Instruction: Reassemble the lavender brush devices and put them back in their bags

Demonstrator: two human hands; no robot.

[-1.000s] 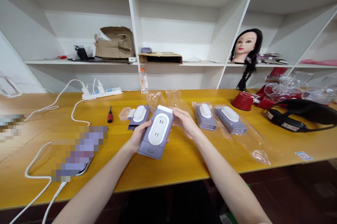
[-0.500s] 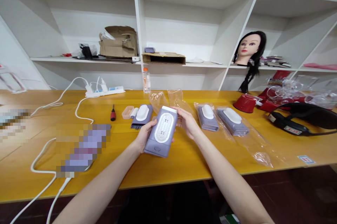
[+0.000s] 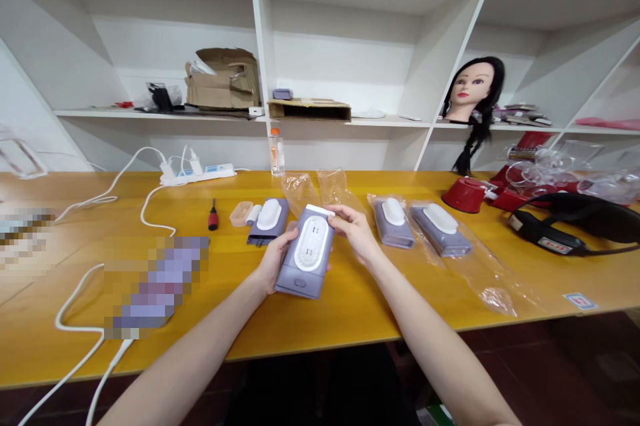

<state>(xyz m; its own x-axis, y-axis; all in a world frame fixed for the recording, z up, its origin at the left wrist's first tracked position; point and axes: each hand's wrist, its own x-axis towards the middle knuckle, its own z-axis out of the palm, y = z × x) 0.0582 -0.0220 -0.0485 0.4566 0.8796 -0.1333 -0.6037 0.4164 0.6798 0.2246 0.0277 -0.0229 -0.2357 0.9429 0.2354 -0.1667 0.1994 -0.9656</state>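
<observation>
My left hand [image 3: 278, 258] is wrapped round the left side of a purple-grey handheld device [image 3: 304, 279] with a white oval panel and a white cap at its far end. The panel, dotted and with small dark contacts, faces up. My right hand [image 3: 354, 229] has its thumb and fingertips on the far right corner, at the white cap. Just left of it on the table lies a similar device [image 3: 270, 216] with a raised white oval. To the right are two more, one in a clear bag [image 3: 394, 223] and another [image 3: 440, 229] on clear plastic.
A red-handled screwdriver [image 3: 213, 216], a small pinkish tray [image 3: 242, 214] and a power strip [image 3: 200, 175] with white cables are on the left. A clear bottle [image 3: 277, 153] stands at the back. Red equipment [image 3: 465, 195] and a black visor-like headset [image 3: 555, 236] are on the right.
My right fingers have shifted slightly over the white cap's corner and are more bent. The device stays in my left hand, nearly in place.
</observation>
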